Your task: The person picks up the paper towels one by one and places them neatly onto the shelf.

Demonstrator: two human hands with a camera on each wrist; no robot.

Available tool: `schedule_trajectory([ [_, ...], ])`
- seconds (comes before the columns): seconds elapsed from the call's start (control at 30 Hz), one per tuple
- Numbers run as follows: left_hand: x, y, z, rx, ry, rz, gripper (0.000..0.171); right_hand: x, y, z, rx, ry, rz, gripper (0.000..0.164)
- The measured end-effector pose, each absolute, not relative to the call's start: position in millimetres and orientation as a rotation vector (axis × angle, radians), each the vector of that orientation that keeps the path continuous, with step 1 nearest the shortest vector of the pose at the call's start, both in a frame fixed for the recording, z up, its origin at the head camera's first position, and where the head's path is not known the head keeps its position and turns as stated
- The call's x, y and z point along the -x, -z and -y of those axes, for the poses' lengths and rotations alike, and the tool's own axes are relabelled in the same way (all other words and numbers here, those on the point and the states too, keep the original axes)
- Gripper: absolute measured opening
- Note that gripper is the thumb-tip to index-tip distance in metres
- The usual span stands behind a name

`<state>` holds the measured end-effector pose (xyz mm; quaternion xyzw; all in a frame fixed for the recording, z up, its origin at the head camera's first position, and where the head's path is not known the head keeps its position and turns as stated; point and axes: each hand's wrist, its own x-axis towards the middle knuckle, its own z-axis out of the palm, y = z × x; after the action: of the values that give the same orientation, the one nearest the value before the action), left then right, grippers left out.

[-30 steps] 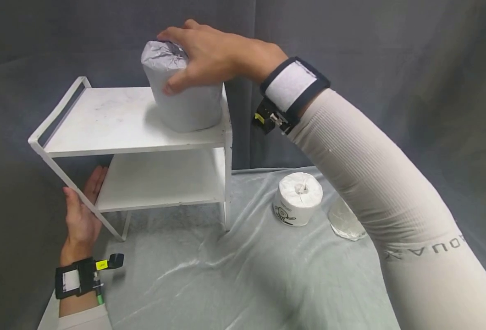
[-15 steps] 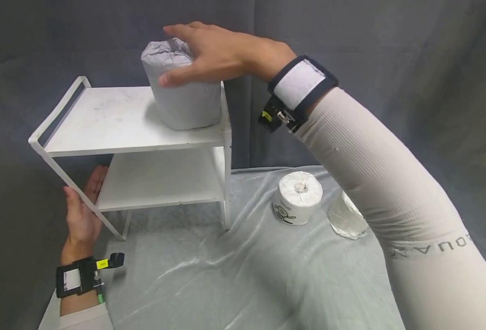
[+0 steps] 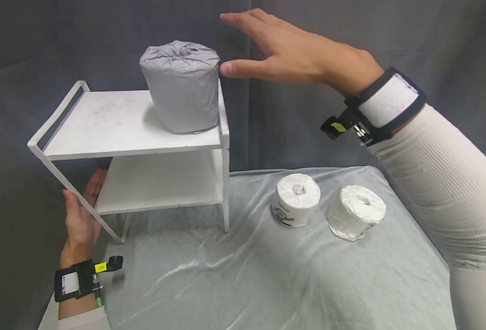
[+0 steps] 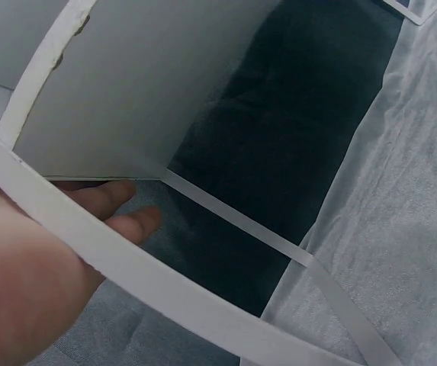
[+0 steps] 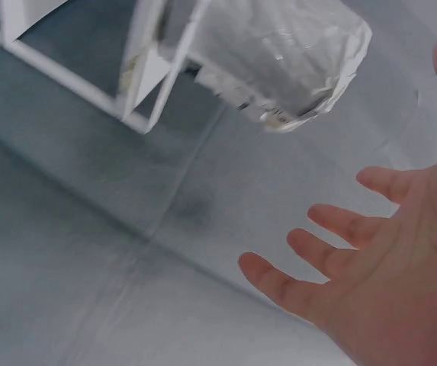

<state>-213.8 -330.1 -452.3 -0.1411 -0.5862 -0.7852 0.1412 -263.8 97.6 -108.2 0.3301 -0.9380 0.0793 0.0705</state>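
A paper-wrapped toilet roll (image 3: 181,87) stands at the right end of the top board of a white two-tier shelf (image 3: 102,121). To its right, my right hand (image 3: 296,52) hovers in the air with fingers spread, holding nothing. In the right wrist view the wrapped roll (image 5: 279,57) shows apart from the fingers (image 5: 279,286). My left hand (image 3: 82,220) lies against the shelf's left side at the slanted front leg, its fingers extended beside the lower board. From the left wrist view, part of that hand (image 4: 27,282) is hidden behind the white frame bar (image 4: 165,282).
Two more wrapped toilet rolls stand on the grey cloth right of the shelf: one with a printed drawing (image 3: 296,201), the other tilted (image 3: 355,213). The grey cloth (image 3: 243,275) covers the table. A dark grey curtain (image 3: 309,128) hangs behind.
My right hand has let go of the roll on the top board and moved right, away from it. The roll stays on the shelf. My left hand keeps its place.
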Motion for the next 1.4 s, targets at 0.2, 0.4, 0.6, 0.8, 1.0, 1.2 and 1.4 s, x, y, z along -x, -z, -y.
schedule_trajectory([
  [0.2,212.8,450.2,333.2,0.389,2.269,1.709,0.088,253.6,127.6,-138.1,-1.024,-0.287,2.806,0.088],
  [0.4,211.3,450.0,335.6,0.42,2.293,1.667,0.09,252.1,156.2,-168.9,-1.037,-0.314,2.842,0.086],
  [0.6,209.6,451.5,334.1,0.433,2.313,1.619,0.09,244.7,185.0,-193.3,-0.98,-0.274,2.899,0.084],
  [0.8,210.7,451.3,333.0,0.447,2.337,1.63,0.094,234.6,212.3,-212.3,-0.913,-0.236,2.953,0.089],
  [1.0,211.3,450.5,332.5,0.472,2.348,1.611,0.095,230.6,237.0,-225.8,-0.922,-0.211,2.94,0.089],
  [1.2,211.1,452.1,332.6,0.487,2.333,1.616,0.095,228.4,258.9,-235.9,-0.924,-0.226,2.938,0.09],
  [1.4,211.8,453.1,332.0,0.466,2.326,1.631,0.094,225.7,278.0,-244.1,-0.917,-0.23,2.955,0.092],
])
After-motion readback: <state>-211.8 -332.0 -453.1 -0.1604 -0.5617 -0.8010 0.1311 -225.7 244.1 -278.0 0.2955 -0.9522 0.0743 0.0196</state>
